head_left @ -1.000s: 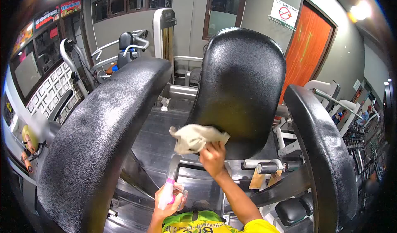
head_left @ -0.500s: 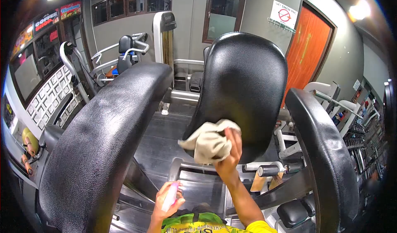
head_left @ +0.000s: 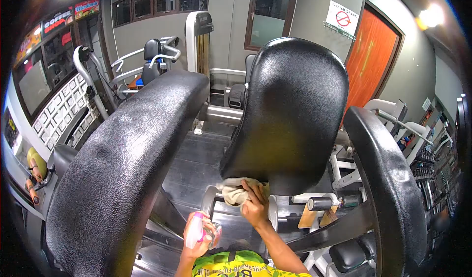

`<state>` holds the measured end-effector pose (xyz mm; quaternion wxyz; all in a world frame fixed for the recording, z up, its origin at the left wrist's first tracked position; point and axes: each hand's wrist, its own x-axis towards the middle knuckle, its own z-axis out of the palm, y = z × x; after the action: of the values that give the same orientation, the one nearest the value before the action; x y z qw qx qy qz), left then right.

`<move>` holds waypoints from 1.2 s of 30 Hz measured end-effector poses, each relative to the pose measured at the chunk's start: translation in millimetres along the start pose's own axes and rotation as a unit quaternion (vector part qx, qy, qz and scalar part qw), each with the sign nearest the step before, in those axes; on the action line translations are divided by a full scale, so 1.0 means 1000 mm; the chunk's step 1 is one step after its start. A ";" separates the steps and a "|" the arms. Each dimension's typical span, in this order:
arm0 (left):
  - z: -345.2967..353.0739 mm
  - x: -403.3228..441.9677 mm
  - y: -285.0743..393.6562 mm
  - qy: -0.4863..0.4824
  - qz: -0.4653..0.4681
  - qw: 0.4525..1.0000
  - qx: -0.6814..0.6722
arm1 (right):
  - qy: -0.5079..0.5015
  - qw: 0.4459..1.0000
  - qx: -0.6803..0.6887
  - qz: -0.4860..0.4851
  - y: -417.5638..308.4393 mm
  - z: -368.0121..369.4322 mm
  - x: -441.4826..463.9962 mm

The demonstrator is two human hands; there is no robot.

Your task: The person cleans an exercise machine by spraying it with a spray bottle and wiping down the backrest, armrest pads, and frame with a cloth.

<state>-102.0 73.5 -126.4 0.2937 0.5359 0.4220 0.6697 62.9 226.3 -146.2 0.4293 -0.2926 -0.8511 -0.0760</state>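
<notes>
A black padded backrest [head_left: 295,105] of a gym machine fills the middle of the head view. At its lower left edge my right hand [head_left: 255,208] is closed on a crumpled beige cloth [head_left: 236,192], which meets the pad's bottom edge. My left hand [head_left: 196,240], low and left of it, is wrapped round a white and pink spray bottle [head_left: 195,228]. Part of the bottle is hidden by the fingers.
Long black arm pads flank me, one on the left [head_left: 128,149] and one on the right [head_left: 386,173]. A metal frame [head_left: 209,200] runs below the backrest. Farther back stand a weight tower [head_left: 191,46], other machines and an orange door [head_left: 371,55]. Dumbbell racks [head_left: 425,171] line the right.
My right hand has moved the cloth down and slightly left, from the lower face of the backrest to its bottom edge. The spray bottle has risen and turned slightly in my left hand.
</notes>
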 end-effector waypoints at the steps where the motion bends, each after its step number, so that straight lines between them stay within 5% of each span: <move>1: 0.001 0.001 0.001 0.007 -0.010 1.000 -0.006 | 0.001 1.000 0.000 0.000 0.000 -0.004 0.002; 3: -0.013 -0.008 -0.023 -0.029 0.010 0.999 0.034 | 0.086 0.987 0.121 0.061 -0.003 -0.016 0.012; 5: -0.012 -0.008 -0.024 -0.064 0.030 0.995 0.073 | 0.128 0.985 0.106 0.049 -0.008 -0.044 0.038; 9: 0.008 0.001 0.010 -0.006 -0.029 0.999 -0.045 | 0.308 0.923 0.205 0.103 0.012 -0.068 0.094; 11: 0.008 0.000 0.010 -0.003 -0.038 0.998 -0.058 | 0.346 0.935 0.064 0.036 0.022 -0.091 0.127; 14: 0.006 0.000 0.005 -0.013 -0.027 0.999 -0.034 | 0.172 0.976 -0.125 0.050 0.032 -0.091 0.145; 21: 0.014 -0.003 -0.002 -0.022 -0.032 0.998 -0.052 | 0.086 0.992 -0.095 0.018 0.024 -0.079 0.104; 29: 0.015 0.004 0.000 -0.060 -0.007 0.997 -0.042 | 0.174 0.982 -0.062 0.046 0.026 -0.087 0.052; 33: 0.025 0.009 -0.002 -0.079 -0.008 0.995 -0.064 | 0.297 0.924 0.164 0.175 0.034 -0.111 0.065; 36: 0.032 0.015 0.001 -0.101 -0.010 0.992 -0.068 | 0.239 0.965 0.025 0.109 0.047 -0.141 0.096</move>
<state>-75.2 93.5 -116.6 0.3776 0.5752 0.3486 0.6364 141.7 252.9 10.2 0.6329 -0.3457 -0.6888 -0.0748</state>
